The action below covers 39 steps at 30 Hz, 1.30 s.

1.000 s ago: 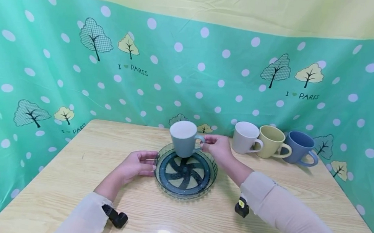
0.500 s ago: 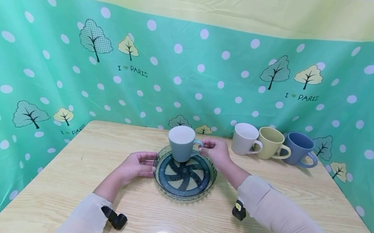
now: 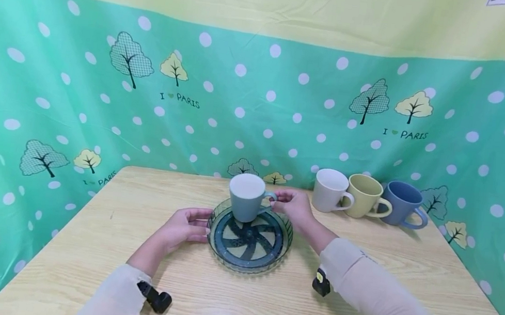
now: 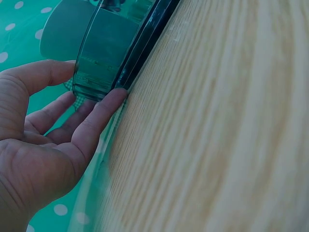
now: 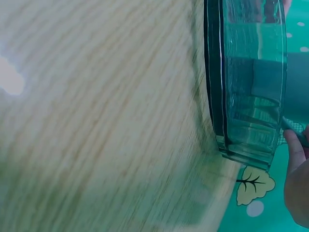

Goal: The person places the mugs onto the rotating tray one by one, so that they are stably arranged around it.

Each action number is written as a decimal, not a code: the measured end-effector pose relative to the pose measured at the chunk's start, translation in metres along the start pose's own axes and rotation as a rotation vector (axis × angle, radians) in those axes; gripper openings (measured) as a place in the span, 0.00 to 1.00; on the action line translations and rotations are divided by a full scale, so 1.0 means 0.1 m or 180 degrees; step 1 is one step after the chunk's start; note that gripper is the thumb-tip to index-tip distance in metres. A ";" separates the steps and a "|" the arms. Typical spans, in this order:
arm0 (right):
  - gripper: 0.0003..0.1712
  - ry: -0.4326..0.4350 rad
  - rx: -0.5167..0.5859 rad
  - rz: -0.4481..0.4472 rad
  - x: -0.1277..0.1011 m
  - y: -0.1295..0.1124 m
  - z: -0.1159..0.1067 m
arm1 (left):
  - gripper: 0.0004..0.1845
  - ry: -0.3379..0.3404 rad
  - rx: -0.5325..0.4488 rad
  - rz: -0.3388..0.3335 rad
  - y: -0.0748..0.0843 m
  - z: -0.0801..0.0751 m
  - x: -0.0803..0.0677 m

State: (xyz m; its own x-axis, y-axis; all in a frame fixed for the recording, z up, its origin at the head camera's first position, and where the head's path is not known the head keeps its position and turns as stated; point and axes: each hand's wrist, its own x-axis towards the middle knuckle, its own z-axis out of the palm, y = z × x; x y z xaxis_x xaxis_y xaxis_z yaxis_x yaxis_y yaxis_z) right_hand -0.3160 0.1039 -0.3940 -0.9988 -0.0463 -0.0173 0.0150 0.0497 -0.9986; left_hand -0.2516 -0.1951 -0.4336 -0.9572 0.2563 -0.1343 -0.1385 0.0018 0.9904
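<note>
A dish [image 3: 246, 261] sits mid-table [image 3: 84, 242], with a mug [image 3: 246, 197] in its far part. The left hand [image 3: 184, 225] lies at its left rim, the right hand [image 3: 294, 206] right of the mug. Three mugs [image 3: 366, 195] line the far right edge.

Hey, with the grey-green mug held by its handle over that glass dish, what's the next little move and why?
Probably ease the mug straight down until its base sits flat. The right hand pinches its handle, the mug is at the back part of the glass dish, and the left hand steadies the rim, so little else seems needed.
</note>
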 end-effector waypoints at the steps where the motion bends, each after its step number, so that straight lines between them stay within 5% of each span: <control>1: 0.13 -0.0002 0.0031 0.0004 0.01 0.01 0.00 | 0.34 0.0002 0.0000 0.0000 -0.01 0.00 0.00; 22: 0.22 -0.0212 -0.0023 -0.0100 0.05 -0.03 -0.06 | 0.34 0.0023 0.0035 0.0006 0.00 0.00 0.02; 39: 0.22 -0.0236 -0.0039 -0.0251 -0.08 0.00 -0.20 | 0.29 0.0212 0.0642 0.0154 0.07 -0.02 0.11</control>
State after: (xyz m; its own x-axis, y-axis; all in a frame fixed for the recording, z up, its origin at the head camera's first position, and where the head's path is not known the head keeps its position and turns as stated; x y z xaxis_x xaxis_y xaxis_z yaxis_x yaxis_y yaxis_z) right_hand -0.3084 0.1238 -0.3932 -0.9906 -0.1242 0.0574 -0.0647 0.0551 -0.9964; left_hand -0.2637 -0.1941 -0.4280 -0.9771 0.1964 -0.0817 -0.0447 0.1861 0.9815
